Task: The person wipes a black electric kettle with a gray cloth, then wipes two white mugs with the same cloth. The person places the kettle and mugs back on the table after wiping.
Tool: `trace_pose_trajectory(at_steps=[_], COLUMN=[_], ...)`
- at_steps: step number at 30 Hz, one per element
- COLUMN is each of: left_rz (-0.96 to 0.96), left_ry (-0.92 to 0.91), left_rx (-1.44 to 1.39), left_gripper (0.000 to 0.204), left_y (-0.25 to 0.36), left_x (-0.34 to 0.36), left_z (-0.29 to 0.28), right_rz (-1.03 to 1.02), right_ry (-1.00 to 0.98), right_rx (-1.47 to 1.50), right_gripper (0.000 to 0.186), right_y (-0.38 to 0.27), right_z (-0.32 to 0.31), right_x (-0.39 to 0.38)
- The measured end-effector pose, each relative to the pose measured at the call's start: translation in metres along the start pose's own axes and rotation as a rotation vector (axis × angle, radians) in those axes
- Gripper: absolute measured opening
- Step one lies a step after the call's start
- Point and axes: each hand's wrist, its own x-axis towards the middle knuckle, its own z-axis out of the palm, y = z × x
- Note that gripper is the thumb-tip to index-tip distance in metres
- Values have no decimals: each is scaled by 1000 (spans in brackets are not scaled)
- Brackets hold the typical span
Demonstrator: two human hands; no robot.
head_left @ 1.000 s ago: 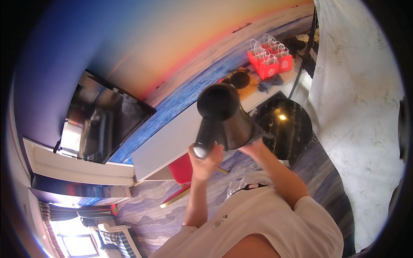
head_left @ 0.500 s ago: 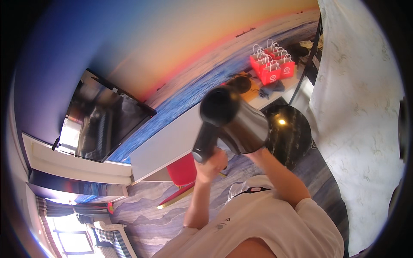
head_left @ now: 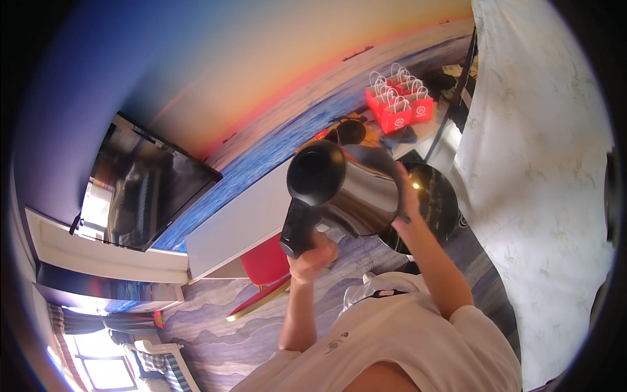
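A silver electric kettle (head_left: 366, 199) with black parts is held tilted on its side in front of me. Its round black end (head_left: 317, 173) points to the left. My left hand (head_left: 315, 258) is closed round the black handle (head_left: 298, 227), which slants down to the left. At the kettle's opposite, right-hand end, my right hand (head_left: 409, 199) grips the edge, its fingers partly hidden behind the metal body.
Beyond the kettle is a long white desk (head_left: 238, 222) with red paper bags (head_left: 395, 111) and a dark round object (head_left: 351, 132). A red chair (head_left: 264, 261) stands below it. Further right are a black round table (head_left: 434, 202) and a white curtain (head_left: 529, 170). A television (head_left: 147, 183) hangs left.
The kettle has moved slightly left and down in view with both hands. My right hand's fingers now show at its right-hand edge. The whole room has shifted a little to the left.
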Motion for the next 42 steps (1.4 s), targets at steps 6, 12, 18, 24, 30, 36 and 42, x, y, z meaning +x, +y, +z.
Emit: trace_pose_trajectory(at_steps=[6, 12, 18, 24, 30, 36, 42], left_rz=[92, 54, 95, 8, 49, 130, 46], left_ry=[386, 312, 130, 429, 510, 517, 742], left_rx=[305, -4, 7, 261, -144, 56, 286], left_gripper=[25, 23, 15, 13, 16, 9, 9], left_y=[-10, -39, -46, -49, -72, -77, -88], left_x=[11, 12, 20, 42, 49, 46, 46], left_z=[27, -8, 20, 30, 22, 50, 66], right_rz=[290, 83, 112, 348, 138, 514, 876], right_ry=[79, 134, 56, 152, -131, -42, 119], right_rx=[273, 99, 32, 200, -33, 312, 269], right_gripper=[47, 48, 45, 48, 45, 43, 43], right_y=[77, -2, -6, 13, -62, -1, -11], right_z=[-24, -15, -33, -32, -50, -68, -83], right_x=[-25, -32, 27, -19, 35, 60, 3])
